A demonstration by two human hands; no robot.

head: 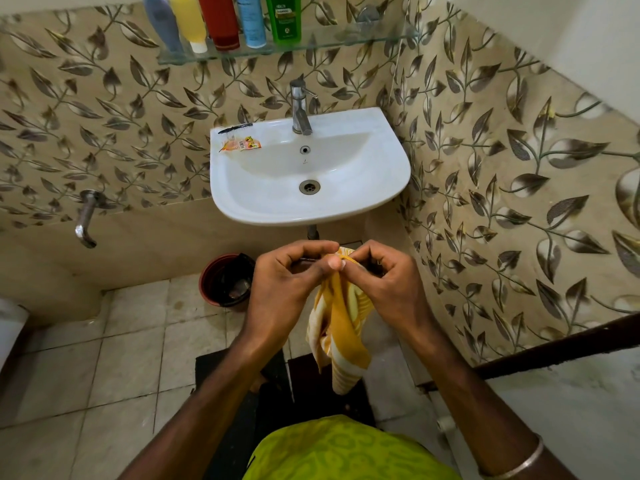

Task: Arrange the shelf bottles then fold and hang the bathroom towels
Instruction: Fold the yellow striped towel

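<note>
Yellow and white towel (341,327) hangs down between both hands, below the sink (388,188). The left hand (287,285) and right hand (388,282) pinch its top edge together.

the sink (381,188) hangs on the back wall. above it runs the glass shelf (346,43), with five bottles (221,22) in a row on its left part. the tap (300,109) stands on the sink's back rim; a sachet (240,145) and a comb (235,128) lie on its left rim. left of the sink a wall spout (85,220) sticks out. below the sink's left side a bucket (227,280) sits on the floor. in front of the sink, the left hand (287,282) and right hand (388,278) pinch the top of a towel (341,327) hanging between them.
</note>
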